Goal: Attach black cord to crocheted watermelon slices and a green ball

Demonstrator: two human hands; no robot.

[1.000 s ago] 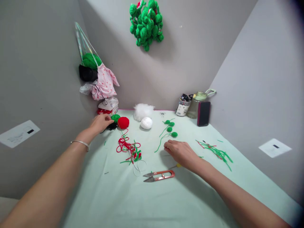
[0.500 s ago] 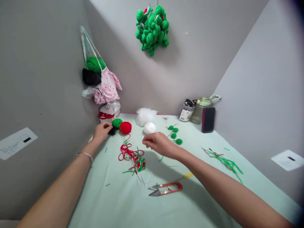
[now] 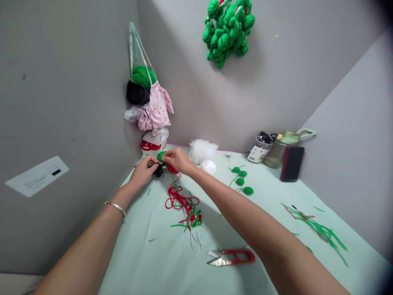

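At the far left of the table my left hand [image 3: 143, 171] is closed in a pinch on black yarn [image 3: 159, 170], part of which lies bunched just under the fingertips. My right hand [image 3: 179, 160] reaches across to the same spot, its fingers pinched on what looks like a thin black strand between the two hands. Behind the fingers a green yarn ball [image 3: 161, 156] shows in part. The right hand hides most of a red yarn ball [image 3: 172, 169]. Nearer to me lie tangled red yarn [image 3: 181, 201] and a small green, red and white crocheted piece [image 3: 195, 217].
Orange thread snips [image 3: 235, 257] lie in front. White stuffing [image 3: 202, 150] and a white yarn ball [image 3: 208, 166] stand at the back. Several green crocheted balls [image 3: 240, 181], yarn scraps [image 3: 319, 229], a phone [image 3: 292, 164] and a bottle [image 3: 281, 151] are on the right.
My right hand has moved left and away from me, from near the white ball to beside my left hand. The view has turned slightly left.
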